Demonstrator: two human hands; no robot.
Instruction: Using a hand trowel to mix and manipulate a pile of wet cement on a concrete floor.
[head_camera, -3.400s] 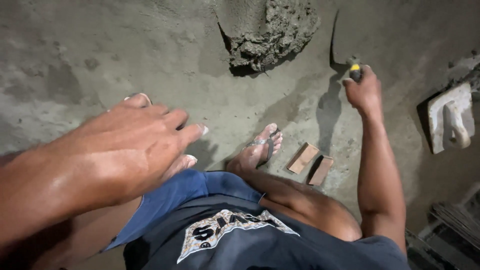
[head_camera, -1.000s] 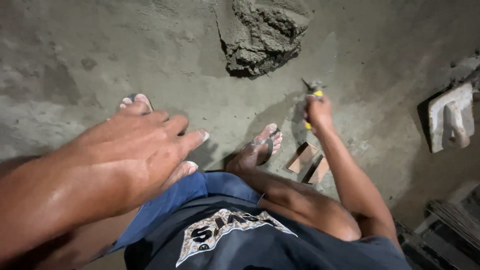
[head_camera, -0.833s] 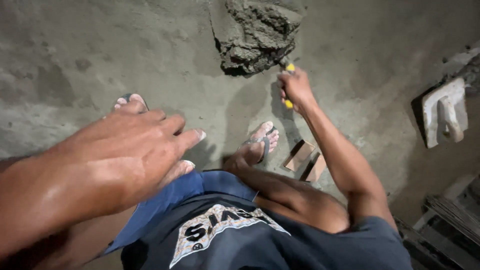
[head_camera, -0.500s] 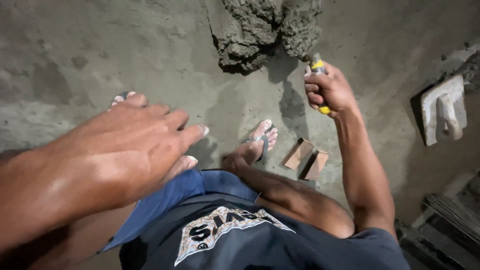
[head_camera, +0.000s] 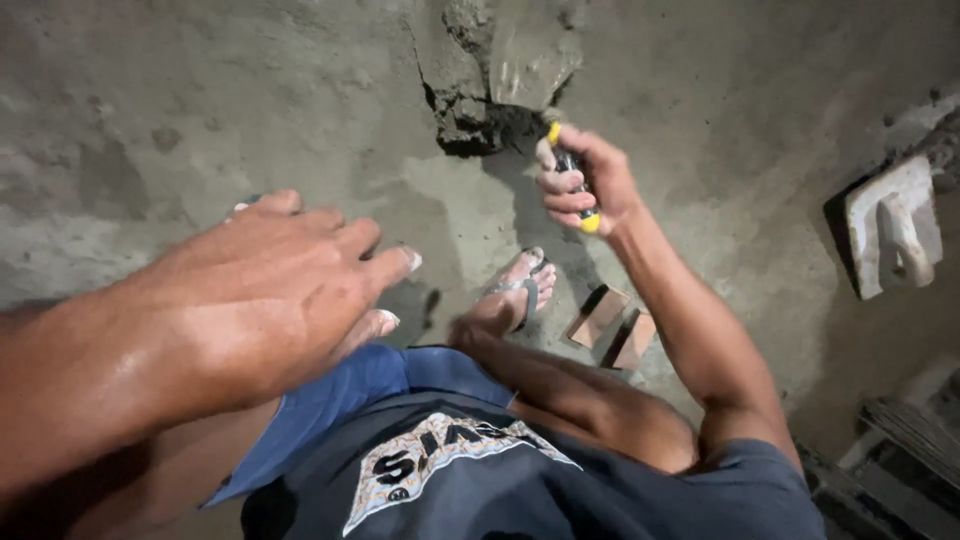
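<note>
Head-camera view looking down on a rough grey cement floor (head_camera: 160, 110). The right hand (head_camera: 580, 185) is closed around the yellow-and-black handle of a steel trowel (head_camera: 570, 175), whose grey blade (head_camera: 530, 60) carries wet mortar and lies against the heap of dark grey mortar (head_camera: 470, 100) at the far centre. The left hand (head_camera: 290, 290) is open, fingers spread and holding nothing, resting on the near left, apparently on the knee above the blue shorts (head_camera: 340, 400). A foot in a flip-flop sandal (head_camera: 515, 295) stands on the floor below the trowel. Two small reddish brick pieces (head_camera: 612, 325) lie just right of that foot. A white plastering float with a handle (head_camera: 890, 235) lies at the far right, well apart.
</note>
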